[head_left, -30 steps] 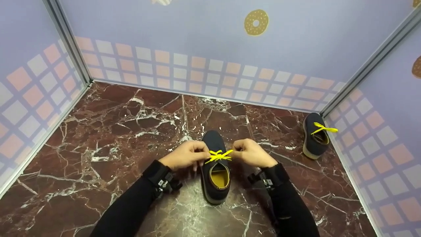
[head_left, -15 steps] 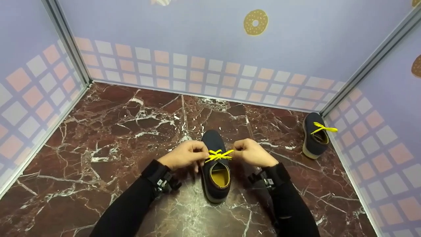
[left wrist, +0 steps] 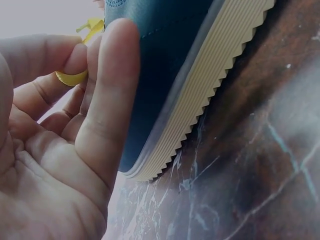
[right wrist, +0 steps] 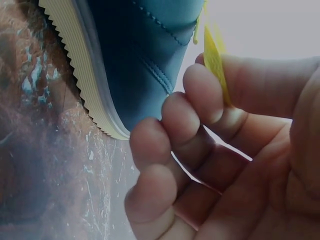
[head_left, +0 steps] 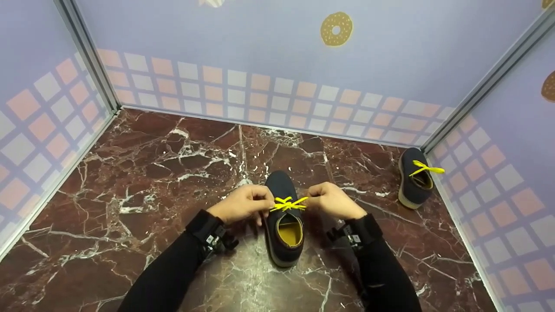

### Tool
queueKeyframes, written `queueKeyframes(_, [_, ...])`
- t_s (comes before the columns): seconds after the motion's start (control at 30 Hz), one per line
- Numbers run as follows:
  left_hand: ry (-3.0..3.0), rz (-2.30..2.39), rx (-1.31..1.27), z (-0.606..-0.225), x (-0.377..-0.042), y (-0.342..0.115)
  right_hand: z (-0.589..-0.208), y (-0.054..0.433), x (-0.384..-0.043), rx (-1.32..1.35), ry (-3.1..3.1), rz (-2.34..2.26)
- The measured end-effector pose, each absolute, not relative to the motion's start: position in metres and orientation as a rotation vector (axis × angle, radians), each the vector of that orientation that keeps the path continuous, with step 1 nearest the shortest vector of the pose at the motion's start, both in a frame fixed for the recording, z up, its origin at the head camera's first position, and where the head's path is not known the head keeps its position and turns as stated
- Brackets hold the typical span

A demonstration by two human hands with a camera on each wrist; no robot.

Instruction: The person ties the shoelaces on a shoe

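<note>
A dark shoe with a yellow lining stands on the floor between my hands, toe pointing away. Its yellow shoelace is tied in a bow across the top. My left hand pinches the lace at the bow's left side; in the left wrist view a yellow loop shows between thumb and finger. On the other side my right hand pinches the lace too, and a flat yellow strip runs between its thumb and forefinger. The shoe's ribbed pale sole rests on the floor.
A second dark shoe with a tied yellow lace stands at the right, close to the corner and the right wall. Patterned walls enclose the marbled floor at the back, left and right.
Both hands keep their pinch on the lace with hardly any movement. The left hand has shifted very slightly to the left.
</note>
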State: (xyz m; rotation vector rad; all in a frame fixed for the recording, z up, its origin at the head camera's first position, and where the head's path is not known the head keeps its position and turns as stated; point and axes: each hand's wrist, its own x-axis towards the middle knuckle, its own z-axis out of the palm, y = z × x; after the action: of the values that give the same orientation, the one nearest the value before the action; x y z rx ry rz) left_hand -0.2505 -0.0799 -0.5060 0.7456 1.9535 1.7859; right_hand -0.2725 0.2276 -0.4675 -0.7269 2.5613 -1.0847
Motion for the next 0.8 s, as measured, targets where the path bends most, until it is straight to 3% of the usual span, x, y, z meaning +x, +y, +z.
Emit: queueKeyframes(0.8, [1.925,1.827,0.760,-0.5088,-0.2514,-0.0814,-0.4675,0.2279,-0.2738,-0.647,2.526,-1.109])
